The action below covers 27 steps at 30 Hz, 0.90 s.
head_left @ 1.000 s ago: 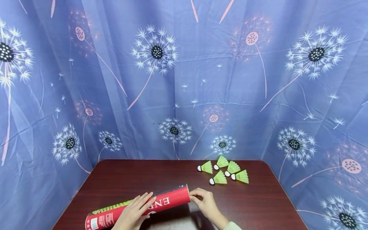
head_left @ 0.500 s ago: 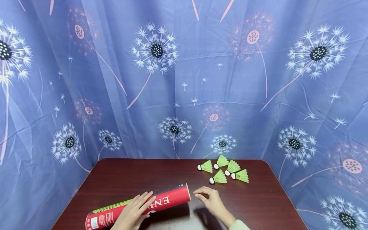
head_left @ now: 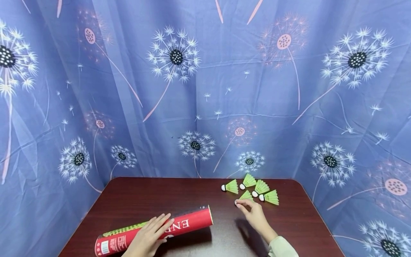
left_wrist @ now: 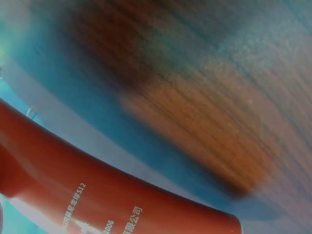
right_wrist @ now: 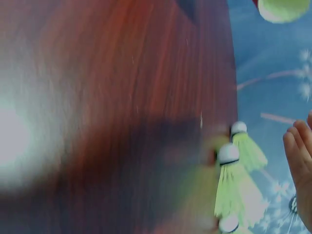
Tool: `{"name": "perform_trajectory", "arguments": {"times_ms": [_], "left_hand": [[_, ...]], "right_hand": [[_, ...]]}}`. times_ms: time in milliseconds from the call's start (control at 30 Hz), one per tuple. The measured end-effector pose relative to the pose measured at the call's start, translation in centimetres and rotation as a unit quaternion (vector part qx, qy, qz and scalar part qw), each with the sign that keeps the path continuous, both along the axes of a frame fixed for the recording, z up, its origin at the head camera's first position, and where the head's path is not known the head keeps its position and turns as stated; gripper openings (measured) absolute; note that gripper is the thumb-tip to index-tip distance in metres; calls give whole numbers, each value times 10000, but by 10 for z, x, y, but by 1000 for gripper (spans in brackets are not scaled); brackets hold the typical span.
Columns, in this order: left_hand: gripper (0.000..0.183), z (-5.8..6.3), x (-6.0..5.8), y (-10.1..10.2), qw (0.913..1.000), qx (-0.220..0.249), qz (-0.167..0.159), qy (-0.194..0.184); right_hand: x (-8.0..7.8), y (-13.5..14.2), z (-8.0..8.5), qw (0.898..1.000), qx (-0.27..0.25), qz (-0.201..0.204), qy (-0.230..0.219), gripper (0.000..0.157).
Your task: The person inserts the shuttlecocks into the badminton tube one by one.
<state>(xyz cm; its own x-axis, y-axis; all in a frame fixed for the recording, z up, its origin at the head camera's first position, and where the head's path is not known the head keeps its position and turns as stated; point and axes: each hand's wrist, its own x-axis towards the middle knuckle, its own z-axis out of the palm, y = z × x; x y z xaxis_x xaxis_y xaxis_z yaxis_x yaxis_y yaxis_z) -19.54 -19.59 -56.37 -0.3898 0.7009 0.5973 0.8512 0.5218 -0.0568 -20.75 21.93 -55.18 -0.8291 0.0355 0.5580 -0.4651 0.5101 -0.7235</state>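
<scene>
On tube (head_left: 189, 221): left fingers (head_left: 157, 225) outstretched | at shuttlecock (head_left: 247, 195): right fingers (head_left: 246, 202), hold unclear | left wrist only: Chinese print (left_wrist: 133, 221)

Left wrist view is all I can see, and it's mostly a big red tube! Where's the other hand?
Observer: In the head view, the right hand has its fingertips at the white tip of a green shuttlecock; I can't tell whether they pinch it.
Operator: Ooh! Is that the only one on there?
Observer: No, four other shuttlecocks lie close by it on the table.
</scene>
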Motion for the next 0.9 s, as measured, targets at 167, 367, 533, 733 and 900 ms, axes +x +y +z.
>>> {"name": "perform_trajectory", "arguments": {"times_ms": [167,367,533,733,900], "left_hand": [[61,0,0,-1,9999,-35,56,-87],[61,3,1,0,9999,-33,63,-142],[61,4,0,-1,9997,-100,67,-212],[75,8,-3,-3,9996,-153,84,-225],[80,8,-4,-5,9993,-154,107,-318]], "right_hand": [[-10,21,-6,9990,85,-404,176,18],[-15,36,-4,9963,201,-802,-256,19],[-21,44,-8,9942,-7,-875,-629,22],[-25,47,-13,9919,33,-1084,-663,24],[-27,49,-19,9920,89,-1126,-565,28]]}}
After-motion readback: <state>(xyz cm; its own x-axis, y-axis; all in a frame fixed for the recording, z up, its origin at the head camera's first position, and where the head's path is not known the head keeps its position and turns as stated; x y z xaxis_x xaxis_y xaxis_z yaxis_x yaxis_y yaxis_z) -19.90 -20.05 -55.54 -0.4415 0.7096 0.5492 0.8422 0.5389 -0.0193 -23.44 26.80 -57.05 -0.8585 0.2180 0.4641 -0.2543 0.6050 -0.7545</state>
